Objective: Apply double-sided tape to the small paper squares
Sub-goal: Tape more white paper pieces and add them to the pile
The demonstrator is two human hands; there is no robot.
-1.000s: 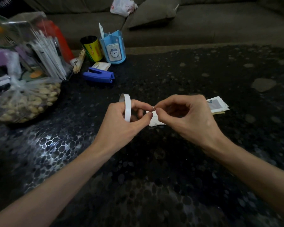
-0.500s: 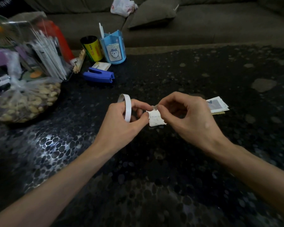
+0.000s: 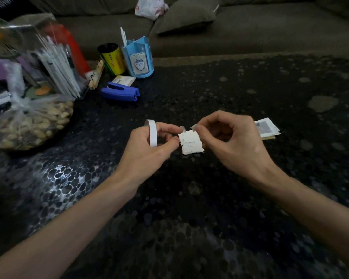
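Left hand: I am watching the left hand [image 3: 147, 150] gripping the tape roll [image 3: 152, 135], its fingers curling through the white ring, which is standing on edge above the knuckles.
Tape end: a short tape end [image 3: 182, 128] is sticking up at the left index fingertip, just beside the square's upper left corner.
Right hand: the right hand [image 3: 234, 141] is pinching a tape piece [image 3: 193, 127] between thumb and index finger (a pale sliver, too small for me to read further).
Paper square: the paper square [image 3: 190, 142] is hanging between the two hands, over the table [image 3: 210, 198], with its face turned towards the camera. The left thumb tip is touching its left edge and the right fingers are meeting its right edge. I cannot tell which hand is carrying it.
Tape on square: the tape piece is sitting right at the square's upper right corner. I cannot tell whether it is sticking there.
Paper stack: a paper stack [image 3: 267, 128] is lying flat on the table just behind the right hand, which is partly hiding it.
Far left: a bag of peanuts [image 3: 28, 121] is resting at the table's left edge, well apart from the hands.
Back of table: a blue stapler [image 3: 120, 94] is lying in front of a yellow can [image 3: 111, 59] and a blue pen holder [image 3: 138, 57], which are standing side by side.
Beyond: a grey sofa [image 3: 250, 27] is carrying a cushion [image 3: 186, 15].
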